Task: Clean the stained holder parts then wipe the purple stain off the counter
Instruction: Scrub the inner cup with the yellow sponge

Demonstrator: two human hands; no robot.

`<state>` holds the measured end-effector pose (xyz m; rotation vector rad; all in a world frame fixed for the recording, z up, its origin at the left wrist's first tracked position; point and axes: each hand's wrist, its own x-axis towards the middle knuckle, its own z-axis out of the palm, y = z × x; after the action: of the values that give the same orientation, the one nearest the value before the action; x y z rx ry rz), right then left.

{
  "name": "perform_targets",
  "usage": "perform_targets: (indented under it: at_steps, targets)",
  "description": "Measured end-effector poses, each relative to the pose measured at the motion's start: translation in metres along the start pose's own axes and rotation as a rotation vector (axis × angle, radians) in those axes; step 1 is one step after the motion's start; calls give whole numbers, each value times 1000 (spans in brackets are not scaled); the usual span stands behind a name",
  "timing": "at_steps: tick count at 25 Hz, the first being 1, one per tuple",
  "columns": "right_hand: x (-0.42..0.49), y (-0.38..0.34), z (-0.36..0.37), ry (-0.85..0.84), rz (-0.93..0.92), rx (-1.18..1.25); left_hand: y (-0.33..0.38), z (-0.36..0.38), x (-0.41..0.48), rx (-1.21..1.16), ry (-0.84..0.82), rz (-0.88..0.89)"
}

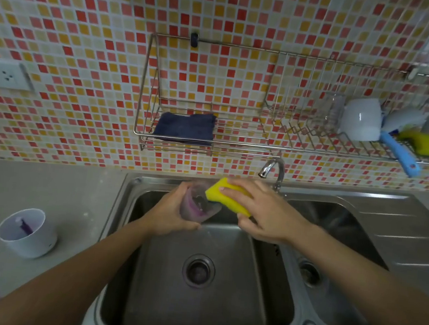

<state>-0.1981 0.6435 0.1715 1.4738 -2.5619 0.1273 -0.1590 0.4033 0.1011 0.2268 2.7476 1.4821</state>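
L hand (168, 211) grips stained cup (198, 207) – R hand (261, 212) presses sponge (227, 194) in.

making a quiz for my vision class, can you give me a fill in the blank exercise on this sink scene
1. The right hand grips a ____ sponge.
2. The left hand holds a holder part stained ____.
3. The white cup stands on the counter, ____ of the sink.
4. The cloth in the wire rack is ____.
Missing words: yellow, purple, left, blue.
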Motion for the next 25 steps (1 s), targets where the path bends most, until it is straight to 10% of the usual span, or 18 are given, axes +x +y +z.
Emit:
perform_targets:
  at_steps: [18,25]
  targets:
    - [1,19,8,-58,-634,-378,14,34,-12,-30,-105,101]
    - [-17,3,25,-1,-349,-98,21,56,-13,228,194,224]
